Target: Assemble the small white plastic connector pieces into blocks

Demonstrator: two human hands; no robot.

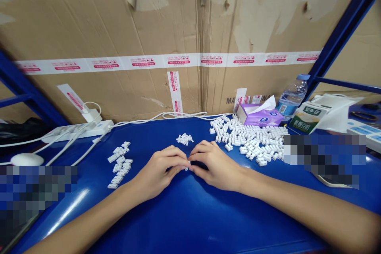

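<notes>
My left hand (165, 168) and my right hand (212, 165) meet over the middle of the blue table. Between their pinched fingertips is a small white plastic piece (187, 168), mostly hidden by the fingers. Just beyond the hands lies a little heap of tiny white parts (185, 139). Left of my left hand, several white rectangular plastic pieces (120, 170) lie in a loose column. A large spread of similar white pieces (253, 139) covers the table beyond my right hand.
A purple tissue box (262, 117), a water bottle (293, 97) and a green-and-white carton (309, 117) stand at the back right. A power strip (101, 127) with white cables lies at the back left. Cardboard (119, 27) walls the rear; blue posts (342, 27) flank it.
</notes>
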